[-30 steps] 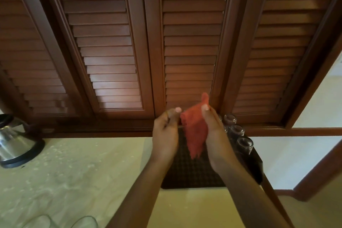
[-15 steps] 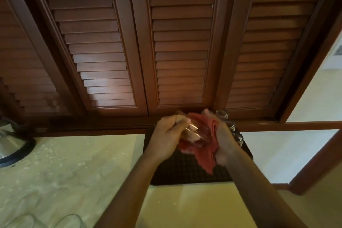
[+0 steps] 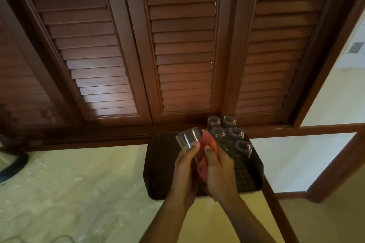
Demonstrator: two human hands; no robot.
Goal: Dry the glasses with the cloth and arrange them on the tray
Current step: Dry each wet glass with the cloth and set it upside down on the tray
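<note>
My left hand grips a clear glass above the dark tray, its mouth tipped up and to the left. My right hand holds a red cloth bunched against the glass's right side. Several clear glasses stand upside down in two rows at the tray's far right corner. The cloth's lower part is hidden between my hands.
The tray sits on a pale counter in front of brown louvred shutters. A kettle base shows at the left edge. Rims of more glasses peek in at the bottom left. The counter's right edge drops to the floor.
The glass has come out from the cloth wrap and is now tipped up to the left. The cloth has slid to its right side. The view has shifted left.
</note>
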